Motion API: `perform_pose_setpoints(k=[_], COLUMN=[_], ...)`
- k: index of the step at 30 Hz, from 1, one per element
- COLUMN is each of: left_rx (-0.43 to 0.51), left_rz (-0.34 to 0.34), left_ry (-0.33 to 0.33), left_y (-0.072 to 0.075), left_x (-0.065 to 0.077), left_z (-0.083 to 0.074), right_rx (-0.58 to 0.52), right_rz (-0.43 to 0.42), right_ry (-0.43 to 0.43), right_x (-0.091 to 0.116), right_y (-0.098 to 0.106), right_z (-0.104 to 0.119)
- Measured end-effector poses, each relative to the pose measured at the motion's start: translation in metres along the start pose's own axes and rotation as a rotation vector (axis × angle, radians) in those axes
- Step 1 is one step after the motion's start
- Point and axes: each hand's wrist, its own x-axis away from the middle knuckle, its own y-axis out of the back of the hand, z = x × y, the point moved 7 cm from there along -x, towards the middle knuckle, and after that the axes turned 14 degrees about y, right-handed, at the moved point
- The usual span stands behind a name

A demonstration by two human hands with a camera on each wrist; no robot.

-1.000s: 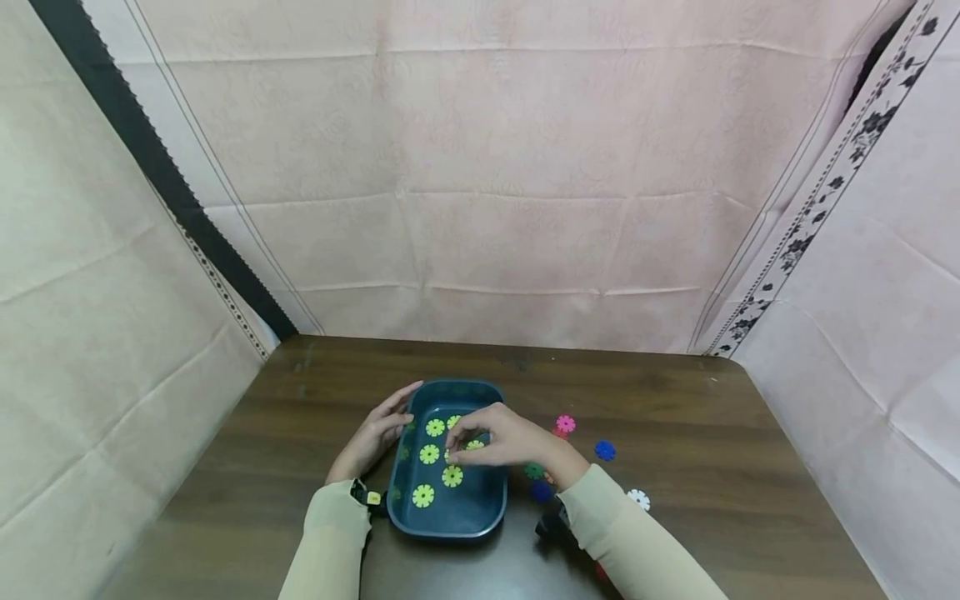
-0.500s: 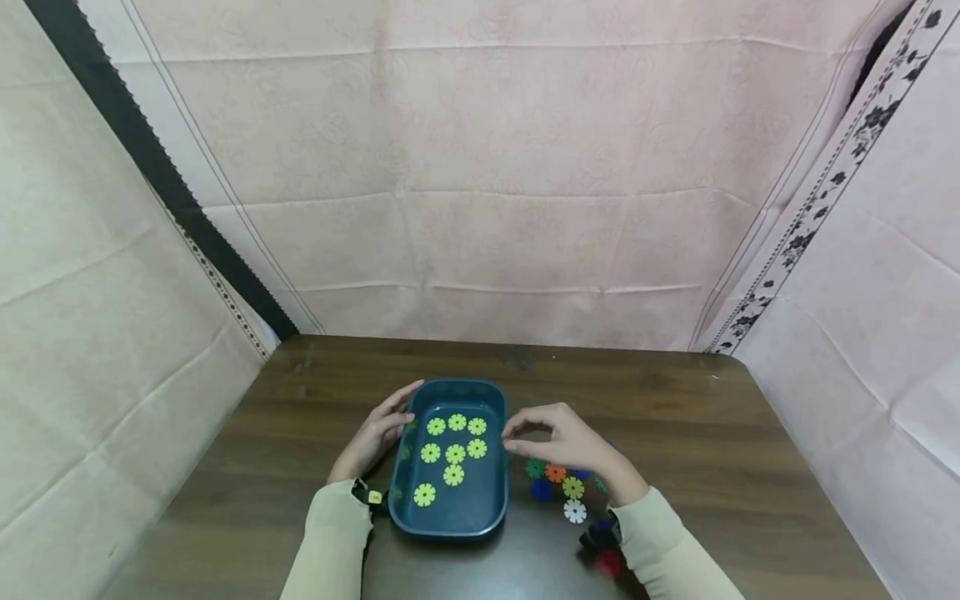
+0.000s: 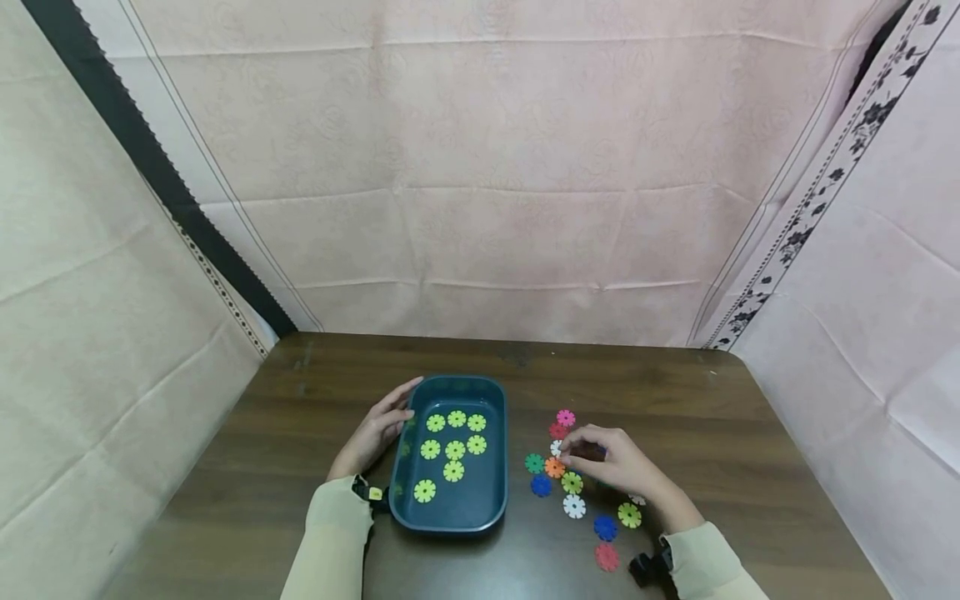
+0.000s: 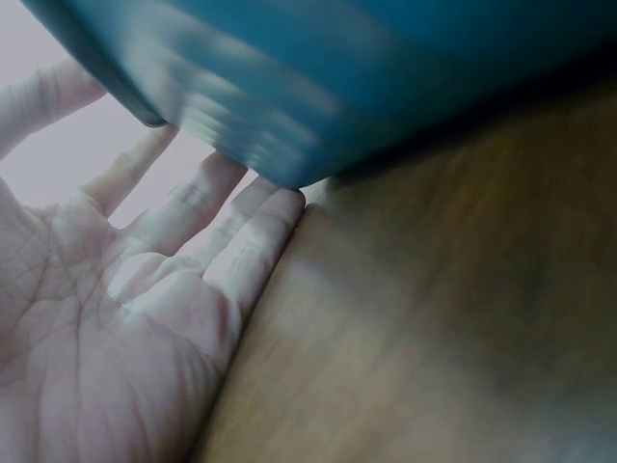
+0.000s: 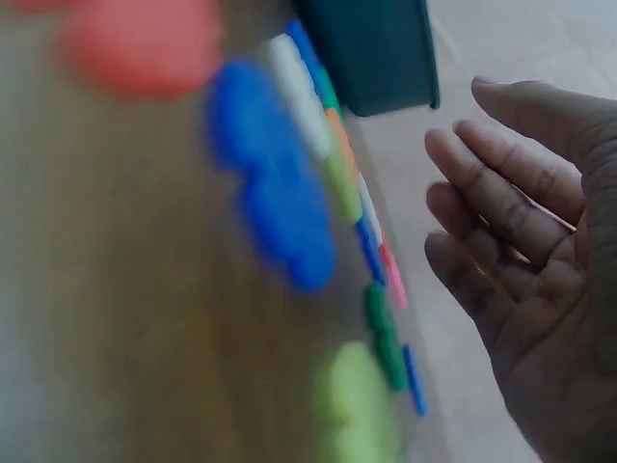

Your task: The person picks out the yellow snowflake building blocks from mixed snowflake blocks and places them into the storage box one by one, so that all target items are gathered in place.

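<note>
My left hand (image 3: 378, 433) rests against the left side of a dark blue tray (image 3: 487, 508); the left wrist view has its extended fingers (image 4: 193, 207) touching the tray's outer wall (image 4: 318, 125). Inside the tray lie several yellow-green flower discs, one of them a yellow-green flower disc (image 3: 424, 491) near the front left. My right hand (image 3: 618, 462) hovers over loose discs to the right of the tray, its thumb and fingers apart with nothing between them. Nearest its fingertips are an orange flower disc (image 3: 554, 467) and a white flower disc (image 3: 556, 448), partly hidden.
Loose flower discs lie on the wooden table (image 3: 675, 400) around my right hand, including a green disc (image 3: 534, 463), a pink disc (image 3: 566, 417), a blue disc (image 3: 605, 527), a red disc (image 3: 607, 557) and a yellow-green disc (image 3: 629, 515). A pale cloth (image 3: 525, 208) hangs behind the table.
My right hand has left the tray and moved right, over the loose discs. A yellow-green disc now lies in the tray where its fingers were. My left hand has stayed at the tray.
</note>
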Motion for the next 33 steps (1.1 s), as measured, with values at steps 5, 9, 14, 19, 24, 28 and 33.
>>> perform_pose_setpoints(k=[5, 9, 14, 19, 24, 28, 33], left_rx=[0.006, 0.008, 0.011, 0.012, 0.016, 0.020, 0.011], left_rz=[0.010, 0.011, 0.024, 0.023, 0.027, 0.026, 0.016], left_ry=[-0.018, -0.014, -0.009, -0.013, -0.015, -0.011, -0.007], left_y=[0.000, -0.001, 0.000, -0.001, -0.002, -0.002, 0.000], left_x=[0.000, 0.001, 0.000, 0.000, 0.000, 0.000, -0.001], left_z=[-0.001, -0.001, 0.002, 0.002, 0.001, 0.000, 0.001], right_rx=[0.083, 0.159, 0.236, 0.235, 0.245, 0.280, 0.286], right_rz=[-0.041, -0.010, 0.040, 0.035, -0.001, -0.017, 0.001], right_ry=[-0.009, 0.025, 0.036, 0.015, -0.004, -0.011, -0.023], right_x=[0.021, 0.030, 0.036, 0.037, 0.039, 0.038, 0.037], right_y=[0.004, -0.003, -0.016, -0.018, -0.013, -0.008, -0.007], right_z=[-0.004, -0.007, -0.009, -0.011, -0.014, -0.015, -0.017])
